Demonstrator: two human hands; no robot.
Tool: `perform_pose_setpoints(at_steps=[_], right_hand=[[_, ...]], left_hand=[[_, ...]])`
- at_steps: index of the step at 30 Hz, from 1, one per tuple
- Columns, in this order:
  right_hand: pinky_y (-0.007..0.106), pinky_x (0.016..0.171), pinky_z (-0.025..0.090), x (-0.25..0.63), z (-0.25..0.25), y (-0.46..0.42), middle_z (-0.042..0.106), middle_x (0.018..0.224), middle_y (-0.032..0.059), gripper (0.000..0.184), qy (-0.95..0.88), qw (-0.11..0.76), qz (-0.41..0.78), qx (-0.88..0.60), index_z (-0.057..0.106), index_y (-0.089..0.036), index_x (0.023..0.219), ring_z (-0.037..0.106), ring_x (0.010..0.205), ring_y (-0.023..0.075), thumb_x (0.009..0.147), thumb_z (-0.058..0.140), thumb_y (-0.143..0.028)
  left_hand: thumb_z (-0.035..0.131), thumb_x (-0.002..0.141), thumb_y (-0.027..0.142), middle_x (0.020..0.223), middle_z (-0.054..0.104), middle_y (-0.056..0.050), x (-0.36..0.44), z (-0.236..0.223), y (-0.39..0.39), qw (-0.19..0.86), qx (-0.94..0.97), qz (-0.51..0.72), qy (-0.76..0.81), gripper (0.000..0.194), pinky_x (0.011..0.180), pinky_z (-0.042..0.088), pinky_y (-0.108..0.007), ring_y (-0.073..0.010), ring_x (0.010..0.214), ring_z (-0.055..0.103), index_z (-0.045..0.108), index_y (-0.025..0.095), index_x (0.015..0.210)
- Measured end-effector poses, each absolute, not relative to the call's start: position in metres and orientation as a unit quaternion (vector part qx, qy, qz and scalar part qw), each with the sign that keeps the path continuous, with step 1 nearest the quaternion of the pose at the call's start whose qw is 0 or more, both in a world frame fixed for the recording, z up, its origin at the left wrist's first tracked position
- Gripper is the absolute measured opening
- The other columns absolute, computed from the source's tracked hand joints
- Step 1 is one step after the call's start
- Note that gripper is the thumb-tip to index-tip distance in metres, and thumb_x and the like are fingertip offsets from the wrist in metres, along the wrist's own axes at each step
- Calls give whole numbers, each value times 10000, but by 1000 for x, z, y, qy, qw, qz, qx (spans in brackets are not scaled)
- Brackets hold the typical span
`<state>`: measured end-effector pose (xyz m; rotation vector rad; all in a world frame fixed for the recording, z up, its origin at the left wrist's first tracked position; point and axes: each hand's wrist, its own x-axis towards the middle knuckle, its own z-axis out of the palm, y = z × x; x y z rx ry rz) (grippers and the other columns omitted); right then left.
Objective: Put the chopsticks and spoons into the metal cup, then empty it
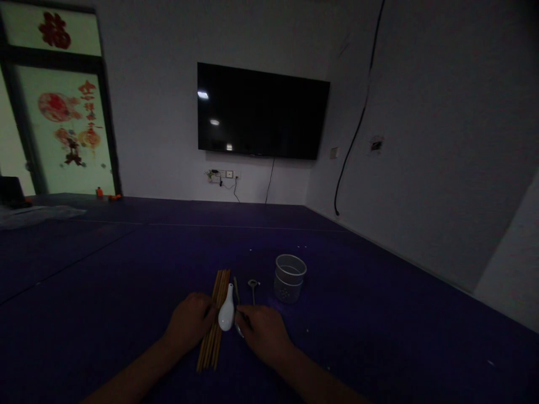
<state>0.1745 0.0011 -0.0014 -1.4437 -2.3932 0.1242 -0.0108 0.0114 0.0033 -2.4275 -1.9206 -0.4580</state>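
Chopsticks [210,348]: a bundle lying lengthwise at the lower centre of the frame, on the purple surface [126,280]. The white spoon [226,316] lies just right of the bundle, bowl toward the bottom edge.

Left hand [190,321]: fingers curled, tips at the left side of the bundle; the finger gap and any grip on the sticks cannot be determined. Right hand [264,330]: fingers bent, thumb and forefinger close together at the slender metal spoon [236,287], which is partly covered; a firm hold cannot be confirmed.

Small metal utensil [252,284]: above the right hand, round end toward the top. Perforated cup [288,283]: upright, right of centre. Television [263,112]: wall-mounted, upper centre.
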Motion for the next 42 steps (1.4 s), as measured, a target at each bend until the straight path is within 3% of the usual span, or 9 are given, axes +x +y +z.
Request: perform_pose_setpoints(at_steps=[29,42], right_hand=[[232,617,330,174,5,-3,693,875,32,284,-843,162,56,-510,627,-220,921,626,797,155,907,367,-332],[239,663,372,174,7,-4,689,944,44,312,-845,164,60,-506,609,-222,1080,627,852,168,903,381,-344]], left_hand=[[316,867,301,786,643,-72,-12,8,9,8,-778,-130,-615,340,706,401,-280,-189,794,590,600,165,741],[310,870,310,745,628,-71,-14,11,8,22,-791,-117,-600,358,684,402,-285,-190,751,581,592,156,712]])
